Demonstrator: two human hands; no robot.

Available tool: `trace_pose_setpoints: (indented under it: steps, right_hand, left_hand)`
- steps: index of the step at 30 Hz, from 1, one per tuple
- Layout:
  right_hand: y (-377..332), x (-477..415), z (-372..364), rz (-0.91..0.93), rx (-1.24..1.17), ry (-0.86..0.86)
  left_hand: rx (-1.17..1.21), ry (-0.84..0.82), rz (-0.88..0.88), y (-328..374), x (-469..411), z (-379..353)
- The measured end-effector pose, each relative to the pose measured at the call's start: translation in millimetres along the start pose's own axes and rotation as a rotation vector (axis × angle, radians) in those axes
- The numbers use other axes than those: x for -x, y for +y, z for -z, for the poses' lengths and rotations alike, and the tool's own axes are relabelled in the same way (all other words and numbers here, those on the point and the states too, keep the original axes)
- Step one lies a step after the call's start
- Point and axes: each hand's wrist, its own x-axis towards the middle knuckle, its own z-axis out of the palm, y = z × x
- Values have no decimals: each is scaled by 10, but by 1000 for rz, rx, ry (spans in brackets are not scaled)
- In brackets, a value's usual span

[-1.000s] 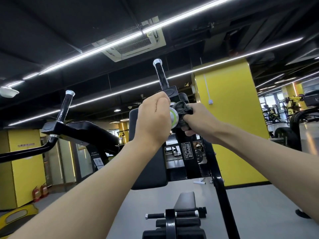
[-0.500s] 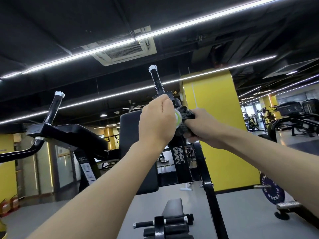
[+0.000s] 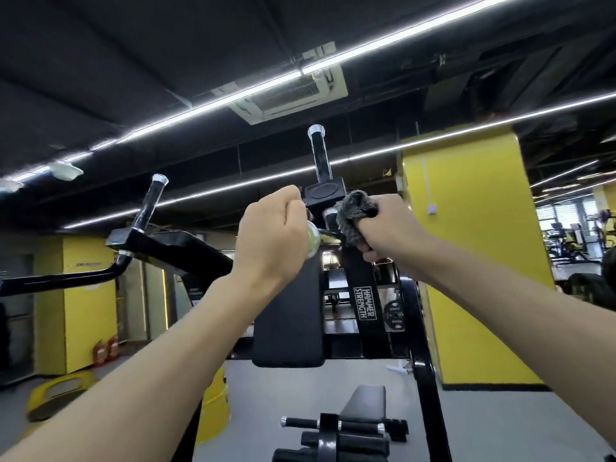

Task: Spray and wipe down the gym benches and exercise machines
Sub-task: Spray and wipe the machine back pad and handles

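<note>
Right grip [image 3: 390, 228], clamped on the grey cloth [image 3: 355, 211], has drawn away from the spray bottle [image 3: 312, 240] fisted in the left grip [image 3: 273, 235] and against the machine's handle [image 3: 330, 216], so wiping has likely begun.

Left hand [image 3: 271, 235] grips spray bottle [image 3: 313, 240]; right hand [image 3: 390, 228] holds grey cloth [image 3: 355, 211] at machine handle [image 3: 330, 216].

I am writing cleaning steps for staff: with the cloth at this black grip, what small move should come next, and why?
Probably rub the grey cloth along the short chrome-capped grip with the right hand. The cloth sits bunched against that grip, and the left hand holds the green-and-white bottle beside it, so wiping seems due.
</note>
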Motion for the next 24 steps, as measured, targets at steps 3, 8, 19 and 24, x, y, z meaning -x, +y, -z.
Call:
trace_pose_setpoints:
  steps: [3, 8, 19, 24]
  right_hand:
    - [135, -134, -197, -68, 27, -86]
    - [54, 51, -175, 97, -132, -195]
    - [520, -1108, -74, 423, 718, -118]
    - [621, -1203, -126, 474, 869, -93]
  left_hand:
    - [-185, -60, 65, 92, -38, 97]
    - [-302, -105, 260, 242, -76, -64]
    - [-345, -255, 319, 163, -116, -19]
    - [-404, -335, 251, 183, -113, -17]
